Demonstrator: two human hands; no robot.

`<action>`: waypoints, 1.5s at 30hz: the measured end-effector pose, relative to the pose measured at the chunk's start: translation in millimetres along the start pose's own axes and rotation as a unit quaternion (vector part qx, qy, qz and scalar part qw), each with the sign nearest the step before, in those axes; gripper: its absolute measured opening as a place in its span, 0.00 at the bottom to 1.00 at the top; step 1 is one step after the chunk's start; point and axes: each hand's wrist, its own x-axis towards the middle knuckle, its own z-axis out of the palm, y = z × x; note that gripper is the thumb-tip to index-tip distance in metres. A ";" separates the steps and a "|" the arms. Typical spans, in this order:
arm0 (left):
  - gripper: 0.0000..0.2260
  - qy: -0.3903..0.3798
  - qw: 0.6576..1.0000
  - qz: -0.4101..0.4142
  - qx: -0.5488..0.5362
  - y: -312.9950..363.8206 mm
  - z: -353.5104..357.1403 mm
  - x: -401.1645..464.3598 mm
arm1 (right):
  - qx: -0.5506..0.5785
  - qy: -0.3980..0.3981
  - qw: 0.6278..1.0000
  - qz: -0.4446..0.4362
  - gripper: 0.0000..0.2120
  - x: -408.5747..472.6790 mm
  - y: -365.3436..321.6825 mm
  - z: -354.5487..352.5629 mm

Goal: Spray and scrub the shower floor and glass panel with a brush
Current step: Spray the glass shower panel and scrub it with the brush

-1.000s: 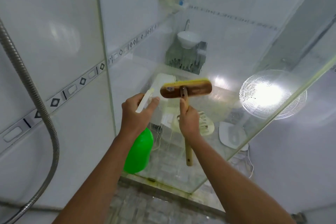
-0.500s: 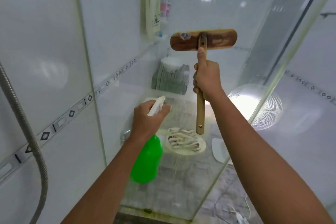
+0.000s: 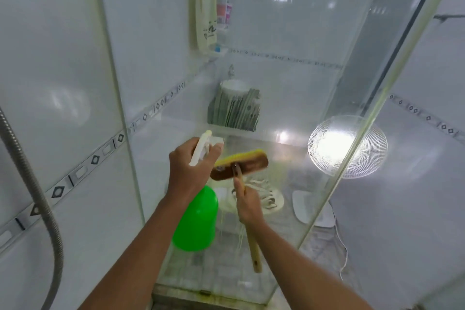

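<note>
Head view, left to right: a metal shower hose [image 3: 37,194] hangs by the tiled wall; the left hand [image 3: 189,171] grips the white trigger of a green spray bottle [image 3: 197,221]; the right hand [image 3: 247,205] grips the brush [image 3: 240,165] handle (bristles against the glass panel [image 3: 289,83]); a white fan [image 3: 348,146] stands behind the glass

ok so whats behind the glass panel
Through the clear glass panel show a white pedestal fan, a round white sink on the far wall, and hanging bottles. The brush and both hands cover part of the floor beyond.
</note>
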 end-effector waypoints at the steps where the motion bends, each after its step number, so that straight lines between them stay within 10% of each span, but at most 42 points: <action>1: 0.11 0.001 1.000 0.002 0.001 -0.6 -2.7 0.6 | 0.017 0.012 1.000 0.009 0.40 -4.6 10.4 1.1; 12: 0.15 -0.010 1.000 -0.016 -0.009 -7.4 1.9 -0.3 | 0.092 0.118 0.976 -0.160 0.25 67.2 -180.4 -76.1; 23: 0.12 -0.047 0.999 -0.022 -0.004 -19.9 23.3 -15.3 | 0.035 0.086 0.995 0.037 0.25 -12.4 45.8 -35.2; 34: 0.12 -0.075 0.997 -0.010 0.000 -16.0 51.2 -25.1 | 0.102 0.195 0.973 -0.068 0.28 55.2 -72.3 -103.5; 45: 0.14 -0.100 0.994 -0.032 0.007 -25.4 58.0 -42.2 | 0.011 0.097 0.987 0.126 0.27 -27.5 93.1 -31.6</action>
